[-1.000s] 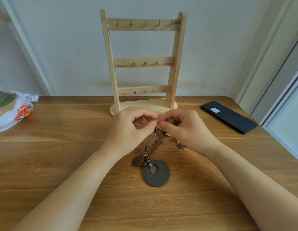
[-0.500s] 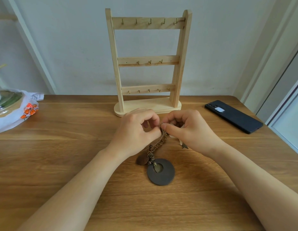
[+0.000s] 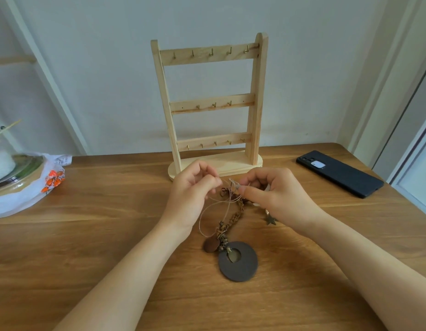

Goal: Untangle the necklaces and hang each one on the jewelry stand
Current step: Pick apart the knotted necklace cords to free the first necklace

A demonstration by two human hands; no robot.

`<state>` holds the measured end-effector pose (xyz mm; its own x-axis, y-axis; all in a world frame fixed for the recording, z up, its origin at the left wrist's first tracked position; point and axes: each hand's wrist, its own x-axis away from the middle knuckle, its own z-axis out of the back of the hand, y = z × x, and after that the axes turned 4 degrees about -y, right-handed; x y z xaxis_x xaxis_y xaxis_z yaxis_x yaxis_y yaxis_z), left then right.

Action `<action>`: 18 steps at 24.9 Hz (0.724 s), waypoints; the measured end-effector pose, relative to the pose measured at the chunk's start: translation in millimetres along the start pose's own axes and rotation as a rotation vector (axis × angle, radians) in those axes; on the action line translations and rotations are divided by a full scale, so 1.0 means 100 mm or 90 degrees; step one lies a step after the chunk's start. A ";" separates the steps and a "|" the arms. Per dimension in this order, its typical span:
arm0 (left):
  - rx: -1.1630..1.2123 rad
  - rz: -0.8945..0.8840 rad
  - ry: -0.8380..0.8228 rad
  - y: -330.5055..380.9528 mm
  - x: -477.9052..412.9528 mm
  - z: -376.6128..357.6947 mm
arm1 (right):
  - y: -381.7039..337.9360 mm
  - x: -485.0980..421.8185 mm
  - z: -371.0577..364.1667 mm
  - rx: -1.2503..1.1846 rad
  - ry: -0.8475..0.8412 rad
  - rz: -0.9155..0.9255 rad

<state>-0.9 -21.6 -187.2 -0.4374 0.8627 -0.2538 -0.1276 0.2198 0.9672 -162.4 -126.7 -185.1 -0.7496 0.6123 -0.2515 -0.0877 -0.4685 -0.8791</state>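
Note:
A wooden jewelry stand (image 3: 213, 108) with three rows of small brass hooks stands at the back of the table, all hooks bare. In front of it lies a tangle of necklaces: a brown braided cord (image 3: 233, 217) ending in a dark round ring pendant (image 3: 238, 261), a small brown oval pendant (image 3: 211, 244), and a thin pale cord (image 3: 208, 211) looping out to the left. A little star charm (image 3: 271, 220) lies beside my right wrist. My left hand (image 3: 191, 197) pinches the thin cord. My right hand (image 3: 276, 193) pinches the tangle's upper end by a small metal clasp.
A dark phone (image 3: 339, 173) lies at the table's right back. At the left edge sits a white plastic bag with orange print (image 3: 28, 187) over a round container. A wall stands right behind the stand, and a door frame runs along the right.
My hands have drawn slightly apart, and the thin pale cord now shows as a loose loop pulled out left of the braided cord. The pendants stay on the table.

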 end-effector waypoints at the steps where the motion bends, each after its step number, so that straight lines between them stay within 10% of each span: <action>1: -0.041 -0.038 -0.002 0.00 0.01 0.03 | 0.00 0.00 0.00 0.001 0.001 0.000; 12: -0.447 -0.259 -0.016 -0.05 0.04 0.05 | 0.03 0.01 0.03 0.018 -0.018 0.007; 18: -0.233 -0.086 -0.021 0.00 0.03 -0.01 | 0.07 -0.01 0.02 0.028 -0.001 -0.003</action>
<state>-3.1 -19.0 -187.6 -0.3674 0.8525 -0.3719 -0.4939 0.1599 0.8547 -163.6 -132.4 -190.3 -0.7503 0.6133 -0.2469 -0.1199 -0.4936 -0.8614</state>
